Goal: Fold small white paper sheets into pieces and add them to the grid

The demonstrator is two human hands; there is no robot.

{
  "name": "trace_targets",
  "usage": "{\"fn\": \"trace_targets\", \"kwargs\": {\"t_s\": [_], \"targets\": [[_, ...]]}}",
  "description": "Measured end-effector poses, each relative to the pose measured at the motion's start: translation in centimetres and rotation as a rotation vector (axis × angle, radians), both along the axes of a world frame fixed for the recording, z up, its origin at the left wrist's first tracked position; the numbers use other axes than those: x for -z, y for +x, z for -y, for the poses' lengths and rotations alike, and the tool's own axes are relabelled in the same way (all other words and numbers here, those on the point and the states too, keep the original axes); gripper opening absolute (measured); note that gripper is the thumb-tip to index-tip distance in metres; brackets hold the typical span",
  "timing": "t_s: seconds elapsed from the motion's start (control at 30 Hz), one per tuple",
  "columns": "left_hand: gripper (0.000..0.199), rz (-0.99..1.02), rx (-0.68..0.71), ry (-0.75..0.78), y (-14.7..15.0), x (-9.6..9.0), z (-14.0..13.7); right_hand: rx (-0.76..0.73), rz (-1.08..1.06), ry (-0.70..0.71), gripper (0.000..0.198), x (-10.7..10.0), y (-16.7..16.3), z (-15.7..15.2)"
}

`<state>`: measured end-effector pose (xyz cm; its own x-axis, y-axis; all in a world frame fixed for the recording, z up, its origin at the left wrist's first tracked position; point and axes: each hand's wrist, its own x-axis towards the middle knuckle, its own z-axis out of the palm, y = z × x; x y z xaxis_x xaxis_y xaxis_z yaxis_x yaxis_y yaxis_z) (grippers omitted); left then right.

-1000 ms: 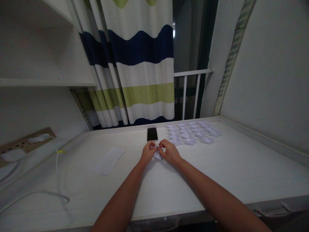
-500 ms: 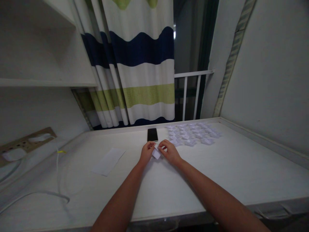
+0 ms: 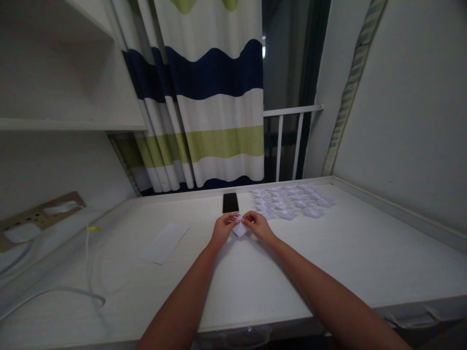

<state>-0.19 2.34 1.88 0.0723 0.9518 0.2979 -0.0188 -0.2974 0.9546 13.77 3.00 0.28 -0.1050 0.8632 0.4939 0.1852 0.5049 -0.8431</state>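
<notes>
Your left hand (image 3: 222,229) and right hand (image 3: 257,226) have their fingers pinched on the small folded paper (image 3: 240,230), over the table (image 3: 251,287) on your side of the phone (image 3: 230,202). Pinch lightly, match the edges, then press creases evenly.

Folded paper (image 3: 240,230) wht, phone (image 3: 230,202) blk, curtain (image 3: 222,112) wht w/ navy/grn stripes.

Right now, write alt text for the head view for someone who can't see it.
Two hands hold a small folded paper at a white desk. A phone lies just beyond them, with rows of folded pieces to the right and flat paper to the left. A striped curtain hangs behind.
</notes>
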Motion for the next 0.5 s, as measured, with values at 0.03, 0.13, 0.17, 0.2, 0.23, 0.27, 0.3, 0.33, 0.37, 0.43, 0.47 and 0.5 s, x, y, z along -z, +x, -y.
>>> {"fn": "trace_targets", "kwargs": {"t_s": [0.03, 0.13, 0.17, 0.2, 0.23, 0.27, 0.3, 0.33, 0.37, 0.43, 0.47, 0.5], "targets": [[0.021, -0.004, -0.004, -0.004, -0.05, -0.02, -0.03, -0.016, -0.011, -0.005, 0.011, 0.06, 0.02, -0.05], [0.023, -0.002, -0.008, -0.025, -0.14, -0.05, -0.01, -0.060, -0.034, -0.026, 0.013, 0.17, 0.10, -0.18], [0.025, 0.004, -0.006, -0.038, -0.14, -0.03, 0.02, -0.073, -0.044, -0.031, 0.013, 0.17, 0.13, -0.21], [0.028, 0.012, 0.000, -0.053, -0.13, 0.01, 0.04, -0.088, -0.057, -0.034, 0.013, 0.15, 0.14, -0.24], [0.031, 0.022, 0.012, -0.069, -0.12, 0.06, 0.06, -0.104, -0.078, -0.036, 0.013, 0.10, 0.16, -0.26], [0.034, 0.034, 0.028, -0.087, -0.09, 0.13, 0.06, -0.120, -0.105, -0.043, 0.013, 0.04, 0.16, -0.28], [0.036, 0.046, 0.044, -0.104, -0.07, 0.22, 0.05, -0.134, -0.137, -0.054, 0.013, -0.04, 0.16, -0.31], [0.038, 0.056, 0.059, -0.121, -0.05, 0.31, 0.03, -0.144, -0.171, -0.072, 0.013, -0.11, 0.15, -0.33], [0.038, 0.061, 0.071, -0.134, -0.04, 0.40, 0.00, -0.146, -0.205, -0.094, 0.014, -0.19, 0.14, -0.35], [0.037, 0.063, 0.087, -0.153, -0.03, 0.54, -0.08, -0.136, -0.254, -0.138, 0.016, -0.32, 0.14, -0.39], [0.037, 0.065, 0.090, -0.158, -0.04, 0.57, -0.11, -0.128, -0.268, -0.159, 0.017, -0.37, 0.15, -0.39], [0.036, 0.070, 0.090, -0.161, -0.05, 0.59, -0.14, -0.119, -0.272, -0.177, 0.017, -0.40, 0.16, -0.38]]}}
